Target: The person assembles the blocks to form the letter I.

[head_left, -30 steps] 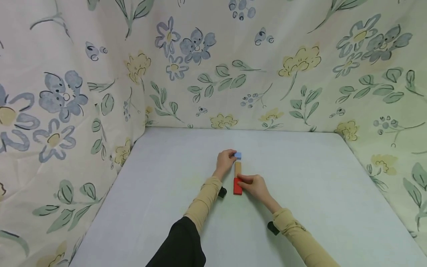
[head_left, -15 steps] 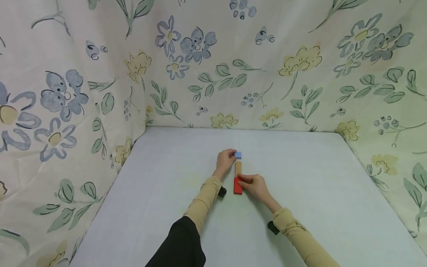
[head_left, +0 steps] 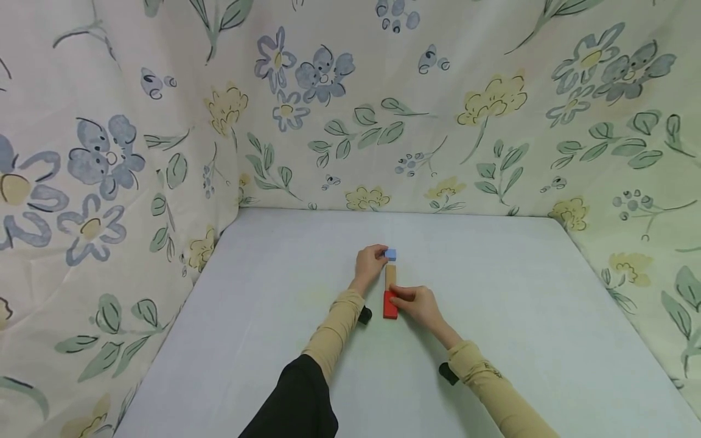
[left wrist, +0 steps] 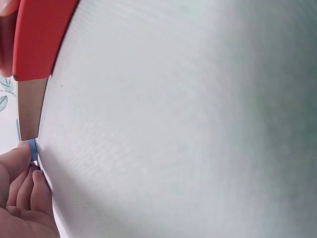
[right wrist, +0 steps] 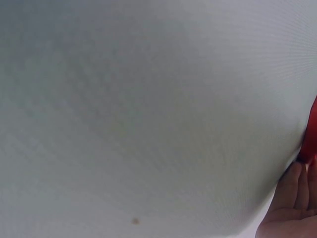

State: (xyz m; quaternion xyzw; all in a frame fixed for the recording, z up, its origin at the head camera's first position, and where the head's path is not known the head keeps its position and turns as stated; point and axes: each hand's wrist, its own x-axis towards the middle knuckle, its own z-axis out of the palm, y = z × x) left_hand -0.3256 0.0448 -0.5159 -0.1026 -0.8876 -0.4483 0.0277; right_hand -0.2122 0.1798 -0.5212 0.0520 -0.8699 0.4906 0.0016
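Three blocks lie in a line on the white table in the head view. At the far end is a small blue block (head_left: 391, 255), held at its left side between thumb and fingers of my left hand (head_left: 370, 264). Nearer lies a plain wood-coloured block (head_left: 390, 277); whether it touches the blue one I cannot tell. Closest to me is a longer red block (head_left: 390, 310), against the wooden one, with my right hand (head_left: 420, 306) gripping its far end from the right. In the left wrist view, the thumb partly hides the blue block (left wrist: 33, 149).
The white table (head_left: 263, 292) runs back to a floral curtain (head_left: 339, 140), which also hangs along both sides. A black wrist camera (head_left: 365, 315) sits under the left forearm, another black wrist camera (head_left: 448, 373) under the right one.
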